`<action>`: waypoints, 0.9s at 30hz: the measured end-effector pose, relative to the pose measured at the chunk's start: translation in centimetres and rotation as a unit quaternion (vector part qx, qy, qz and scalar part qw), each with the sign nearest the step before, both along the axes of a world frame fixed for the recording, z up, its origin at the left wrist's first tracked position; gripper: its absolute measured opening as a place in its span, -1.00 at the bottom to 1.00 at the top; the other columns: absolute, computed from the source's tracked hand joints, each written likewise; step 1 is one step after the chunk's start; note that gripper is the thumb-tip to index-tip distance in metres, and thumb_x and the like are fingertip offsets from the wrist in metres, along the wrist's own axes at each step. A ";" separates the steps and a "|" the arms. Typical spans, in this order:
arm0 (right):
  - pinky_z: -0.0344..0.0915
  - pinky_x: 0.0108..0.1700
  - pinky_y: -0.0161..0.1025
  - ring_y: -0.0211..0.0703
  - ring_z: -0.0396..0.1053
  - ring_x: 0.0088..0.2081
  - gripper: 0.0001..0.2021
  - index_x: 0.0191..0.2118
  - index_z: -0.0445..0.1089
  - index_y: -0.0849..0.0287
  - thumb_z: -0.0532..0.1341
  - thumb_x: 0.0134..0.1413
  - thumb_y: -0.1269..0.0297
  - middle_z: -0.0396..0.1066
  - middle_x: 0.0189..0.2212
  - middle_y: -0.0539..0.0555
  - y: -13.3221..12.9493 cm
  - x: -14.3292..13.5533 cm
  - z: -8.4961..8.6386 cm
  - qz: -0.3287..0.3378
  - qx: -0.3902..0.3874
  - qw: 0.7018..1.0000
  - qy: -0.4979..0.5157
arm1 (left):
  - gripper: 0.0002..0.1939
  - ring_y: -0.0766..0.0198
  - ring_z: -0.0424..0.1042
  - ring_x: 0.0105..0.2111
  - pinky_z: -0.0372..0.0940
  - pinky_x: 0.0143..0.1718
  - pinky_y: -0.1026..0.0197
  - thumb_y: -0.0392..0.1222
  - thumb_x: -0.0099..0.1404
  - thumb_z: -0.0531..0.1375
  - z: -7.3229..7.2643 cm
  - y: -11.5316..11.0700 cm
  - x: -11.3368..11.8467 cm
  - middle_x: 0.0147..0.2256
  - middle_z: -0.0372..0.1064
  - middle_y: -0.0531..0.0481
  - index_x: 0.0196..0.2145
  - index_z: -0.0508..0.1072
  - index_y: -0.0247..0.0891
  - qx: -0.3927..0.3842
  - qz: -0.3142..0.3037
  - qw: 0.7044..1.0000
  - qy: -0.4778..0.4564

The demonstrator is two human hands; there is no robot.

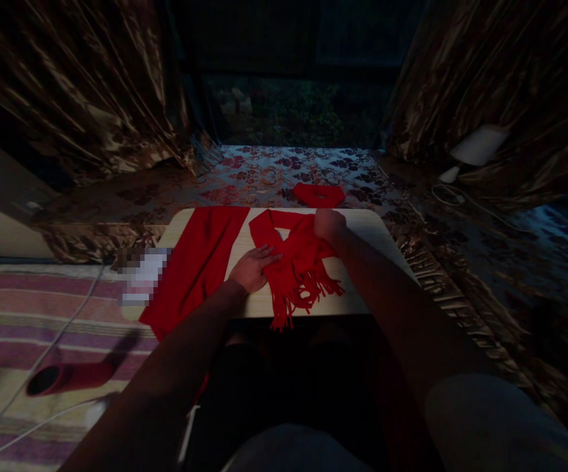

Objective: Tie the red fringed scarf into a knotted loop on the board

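A red fringed scarf (296, 248) lies folded and crossed over itself on a small light wooden table (367, 224), its tassels hanging toward the near edge. My left hand (251, 270) rests flat on the scarf's left side with the fingers spread. Closed at the scarf's upper right, my right hand (330, 225) grips the fabric; its fingertips are hidden. To the left of my left hand, a wide red cloth (202, 255) lies across the table and drapes over its near left edge.
Beyond the table, another folded red piece (306, 192) lies on the patterned sill cover. A white lamp (480, 145) with a cord stands at right. On the striped bedding (13, 314) at left are a red cylinder (82, 375) and white cables. A pixelated pale item (146, 278) touches the table's left side.
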State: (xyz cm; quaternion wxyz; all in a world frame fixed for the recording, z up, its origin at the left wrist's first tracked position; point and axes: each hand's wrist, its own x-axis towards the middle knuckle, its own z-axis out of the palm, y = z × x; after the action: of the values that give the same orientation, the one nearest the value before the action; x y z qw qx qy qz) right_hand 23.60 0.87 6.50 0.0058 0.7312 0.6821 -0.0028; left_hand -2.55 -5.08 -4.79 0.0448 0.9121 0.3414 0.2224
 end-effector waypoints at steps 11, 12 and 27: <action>0.25 0.12 -0.02 0.10 0.35 0.13 -0.61 0.16 0.44 0.20 0.03 0.32 0.45 0.41 0.15 0.30 -0.1 -2.7 -1.4 0.299 0.010 0.947 -0.119 | -0.52 0.02 0.31 0.26 0.24 0.28 -0.15 -0.16 0.32 0.19 0.1 0.0 0.1 0.19 0.41 -0.13 0.19 0.47 -0.12 0.005 0.001 1.000 0.000; 0.29 0.07 -0.06 0.09 0.40 0.09 -0.61 0.14 0.45 0.21 0.05 0.30 0.46 0.44 0.11 0.29 0.2 -2.8 -1.5 0.292 -0.020 0.948 -0.125 | -0.51 0.02 0.31 0.26 0.24 0.28 -0.15 -0.16 0.32 0.19 0.1 -0.1 0.1 0.19 0.41 -0.12 0.20 0.46 -0.10 0.004 0.002 1.000 0.001; 0.35 0.06 -0.06 0.13 0.47 0.00 -0.71 -0.04 0.49 0.22 0.22 0.10 0.38 0.53 -0.08 0.29 1.3 0.4 2.4 -0.025 0.155 0.980 0.125 | -0.50 0.02 0.29 0.27 0.22 0.30 -0.12 -0.16 0.33 0.19 0.4 -0.2 0.1 0.21 0.38 -0.17 0.22 0.45 -0.18 -0.001 0.012 1.000 0.011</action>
State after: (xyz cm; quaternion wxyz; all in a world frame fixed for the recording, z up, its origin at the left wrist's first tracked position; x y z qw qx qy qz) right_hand 24.04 2.17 8.94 -0.1927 0.7341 0.6511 0.0118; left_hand -2.42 -5.31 -4.36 0.0394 0.9101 0.3535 0.2124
